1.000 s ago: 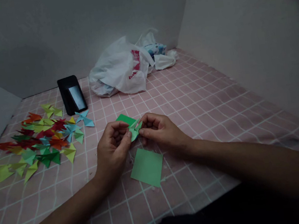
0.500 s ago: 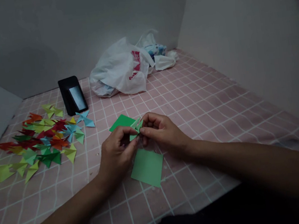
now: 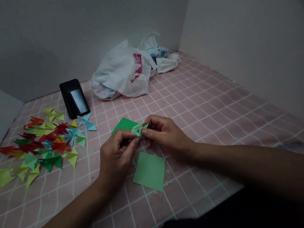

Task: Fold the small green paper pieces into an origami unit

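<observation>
Between my two hands is a small light green folded paper point(image 3: 137, 129), pinched from both sides. My left hand point(image 3: 117, 153) grips its left side between thumb and fingers. The thumb and index finger of my right hand point(image 3: 168, 136) hold the right side, its other fingers curled. The fingertips hide part of the folds. Just below lies a flat light green paper square point(image 3: 149, 171). Behind my left fingers, a darker green paper square point(image 3: 123, 124) rests on the cloth, partly covered from view.
Many-coloured folded paper figures point(image 3: 51, 161) spread over the left side of the pink checked cloth point(image 3: 195, 105). A black phone-like device point(image 3: 69, 100) leans behind them. A white plastic bag point(image 3: 120, 71) and a blue-patterned packet point(image 3: 158, 51) lie near the back wall.
The folded paper has turned between my fingers, and its points now spread flatter and more to the right. My left hand has shifted slightly left. The squares lie as before.
</observation>
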Tool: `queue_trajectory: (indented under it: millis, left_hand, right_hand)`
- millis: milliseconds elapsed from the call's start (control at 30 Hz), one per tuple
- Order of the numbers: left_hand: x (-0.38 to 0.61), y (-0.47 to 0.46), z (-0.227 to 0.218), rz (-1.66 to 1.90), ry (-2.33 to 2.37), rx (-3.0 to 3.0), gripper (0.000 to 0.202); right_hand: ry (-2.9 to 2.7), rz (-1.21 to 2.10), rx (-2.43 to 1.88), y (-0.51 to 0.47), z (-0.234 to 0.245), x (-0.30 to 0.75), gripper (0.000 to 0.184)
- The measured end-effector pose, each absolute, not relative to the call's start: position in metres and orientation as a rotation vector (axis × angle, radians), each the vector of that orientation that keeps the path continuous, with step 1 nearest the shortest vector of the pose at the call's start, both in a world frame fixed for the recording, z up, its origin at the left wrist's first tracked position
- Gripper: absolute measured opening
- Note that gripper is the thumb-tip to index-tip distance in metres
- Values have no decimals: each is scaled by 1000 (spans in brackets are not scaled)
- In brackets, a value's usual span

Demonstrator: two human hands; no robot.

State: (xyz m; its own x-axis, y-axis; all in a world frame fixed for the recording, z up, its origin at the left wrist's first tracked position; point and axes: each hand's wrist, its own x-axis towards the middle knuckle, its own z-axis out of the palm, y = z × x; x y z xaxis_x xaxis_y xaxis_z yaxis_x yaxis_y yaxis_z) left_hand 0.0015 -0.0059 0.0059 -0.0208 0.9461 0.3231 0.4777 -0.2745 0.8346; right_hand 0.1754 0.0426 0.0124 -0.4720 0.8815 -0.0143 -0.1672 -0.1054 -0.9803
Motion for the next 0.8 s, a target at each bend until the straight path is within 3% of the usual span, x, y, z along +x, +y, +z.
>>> queue_trajectory:
  millis: [800]
  left_hand:
    - [1, -1, 11, 1167, 1363, 1356, 17]
  right_hand:
    - [-1426, 1607, -905, 43, 15, 175, 17]
